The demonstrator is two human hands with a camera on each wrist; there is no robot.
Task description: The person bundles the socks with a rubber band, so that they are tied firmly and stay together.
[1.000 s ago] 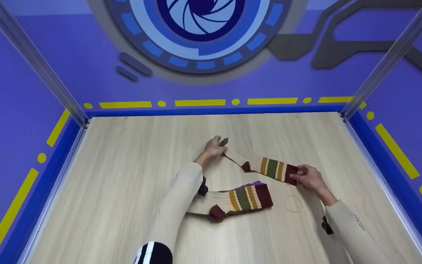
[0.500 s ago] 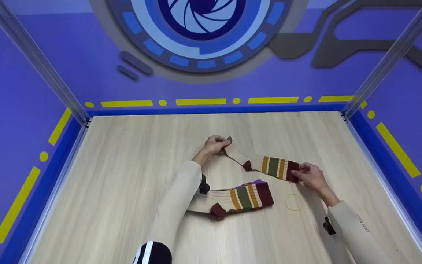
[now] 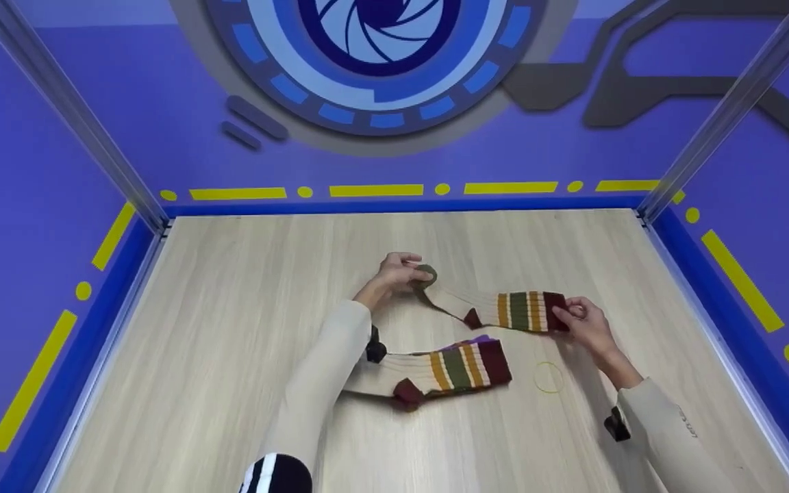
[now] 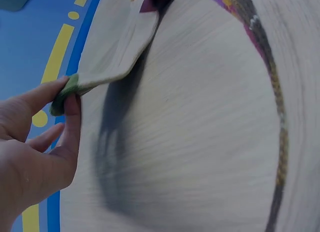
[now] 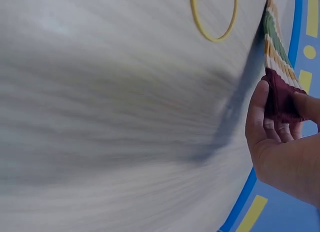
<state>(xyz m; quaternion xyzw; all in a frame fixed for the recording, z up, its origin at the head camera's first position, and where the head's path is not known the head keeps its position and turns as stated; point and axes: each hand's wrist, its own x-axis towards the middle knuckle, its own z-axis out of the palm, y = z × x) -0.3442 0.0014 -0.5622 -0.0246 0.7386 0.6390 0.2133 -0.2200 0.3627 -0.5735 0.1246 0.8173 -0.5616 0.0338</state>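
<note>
A cream sock [image 3: 456, 294] with mustard and green stripes, a maroon cuff and a maroon heel is stretched between both hands. My left hand [image 3: 394, 274] pinches its green toe [image 4: 65, 95] between thumb and fingers. At the other end, my right hand [image 3: 587, 327] grips the maroon cuff [image 5: 282, 96]. The left wrist view shows the toe end raised above the table, with a shadow below. Nearer to me lies a matching striped sock [image 3: 459, 370], on top of something purple that peeks out at its upper edge. My left forearm covers its toe end.
A thin yellow rubber band [image 3: 548, 377] lies on the wooden table [image 3: 230, 329], right of the lying sock. Blue-purple panels [image 3: 394, 164] with yellow markings enclose the table at the back and sides. Metal posts [image 3: 655, 198] stand at the back corners.
The held sock has shifted slightly right, its cuff raised and its striped part more level. The left hand has turned so the green toe folds over more. The lying sock and rubber band stay put.
</note>
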